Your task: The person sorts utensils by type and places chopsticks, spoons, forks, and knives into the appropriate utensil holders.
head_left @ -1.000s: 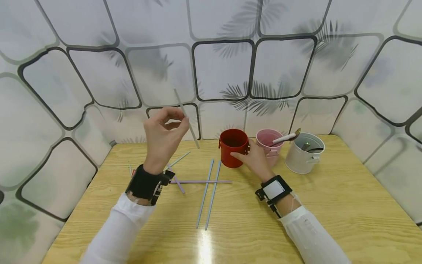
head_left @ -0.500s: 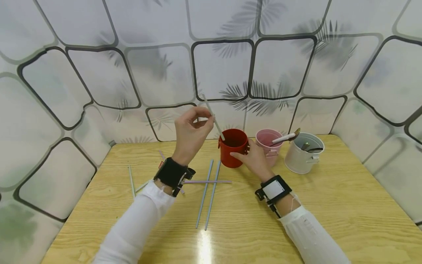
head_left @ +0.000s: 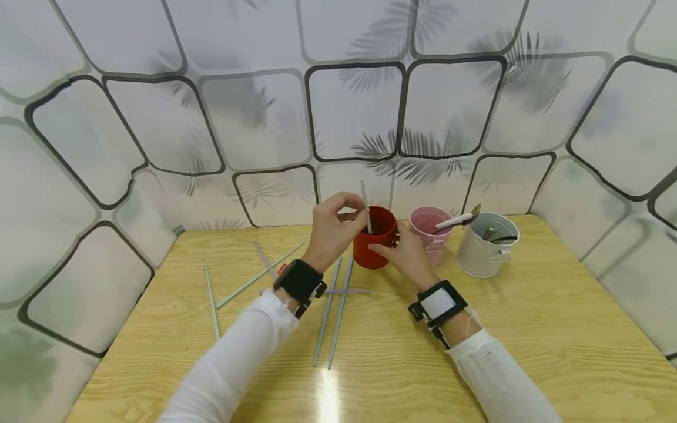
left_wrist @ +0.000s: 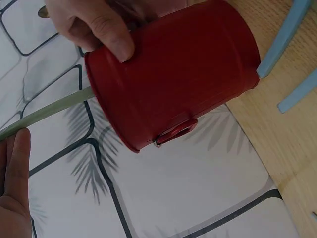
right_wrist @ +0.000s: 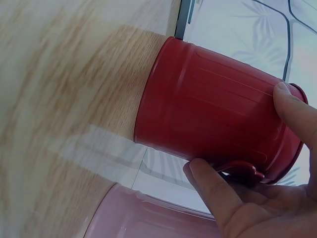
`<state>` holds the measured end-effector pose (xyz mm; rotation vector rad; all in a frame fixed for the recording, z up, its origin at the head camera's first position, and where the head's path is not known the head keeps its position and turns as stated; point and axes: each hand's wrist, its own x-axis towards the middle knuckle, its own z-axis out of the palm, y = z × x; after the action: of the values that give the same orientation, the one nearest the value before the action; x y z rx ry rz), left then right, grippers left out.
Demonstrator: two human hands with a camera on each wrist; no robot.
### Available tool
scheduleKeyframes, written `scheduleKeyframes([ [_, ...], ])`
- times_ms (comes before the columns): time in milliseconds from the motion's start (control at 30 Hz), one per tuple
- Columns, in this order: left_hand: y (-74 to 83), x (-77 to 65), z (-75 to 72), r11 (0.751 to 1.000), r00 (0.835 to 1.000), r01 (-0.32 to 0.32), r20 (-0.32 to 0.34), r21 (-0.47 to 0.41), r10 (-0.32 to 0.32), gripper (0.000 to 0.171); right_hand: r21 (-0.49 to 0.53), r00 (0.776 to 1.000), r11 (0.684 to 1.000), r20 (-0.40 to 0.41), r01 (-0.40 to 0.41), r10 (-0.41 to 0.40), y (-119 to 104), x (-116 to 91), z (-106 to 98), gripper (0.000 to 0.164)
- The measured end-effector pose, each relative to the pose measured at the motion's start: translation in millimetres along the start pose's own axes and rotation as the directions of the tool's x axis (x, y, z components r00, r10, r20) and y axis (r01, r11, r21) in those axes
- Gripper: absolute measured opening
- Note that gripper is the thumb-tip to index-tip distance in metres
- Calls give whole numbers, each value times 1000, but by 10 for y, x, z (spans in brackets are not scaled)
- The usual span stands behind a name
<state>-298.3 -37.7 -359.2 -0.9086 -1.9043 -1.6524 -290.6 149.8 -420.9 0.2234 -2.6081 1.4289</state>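
My left hand (head_left: 334,230) pinches a pale green chopstick (left_wrist: 54,107) between thumb and fingertips. The chopstick stands nearly upright, its lower end inside the mouth of a small red bucket (head_left: 367,254). With my right hand (head_left: 411,256) I hold the bucket at its right side, thumb near the rim and fingers by the side handle (right_wrist: 240,168). The bucket stands upright on the table; its inside is mostly hidden.
Pink bucket (head_left: 433,252) and white bucket (head_left: 478,258) stand to the right with spoon-like utensils (head_left: 456,221) in them. Two blue chopsticks (head_left: 338,323), crossed by a purple one (head_left: 359,291), lie in front. Green chopsticks (head_left: 245,285) and another purple one (head_left: 262,257) lie left.
My left hand has moved right and slightly down, bringing the green chopstick from left of the red bucket into its mouth. My right hand has stayed on the bucket.
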Motion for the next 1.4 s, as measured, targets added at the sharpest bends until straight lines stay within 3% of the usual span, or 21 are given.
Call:
scheduleKeyframes([
  [300, -190, -126, 61, 994, 990, -11, 144, 108, -4, 8, -18, 1000, 1000, -5, 23, -23, -5, -6, 0, 64],
  [533, -287, -171, 66, 978, 978, -46, 208, 203, 3, 13, -29, 1000, 999, 2, 14, -14, 3, -1, -6, 65],
  [1000, -278, -180, 96, 976, 962, -49, 272, 213, -11, 12, -68, 1000, 998, -6, 16, -17, 20, -3, -14, 63],
  [1400, -275, -182, 76, 961, 954, -132, 296, 243, 56, 12, -76, 1000, 997, -12, 10, -11, 15, -1, -16, 62],
])
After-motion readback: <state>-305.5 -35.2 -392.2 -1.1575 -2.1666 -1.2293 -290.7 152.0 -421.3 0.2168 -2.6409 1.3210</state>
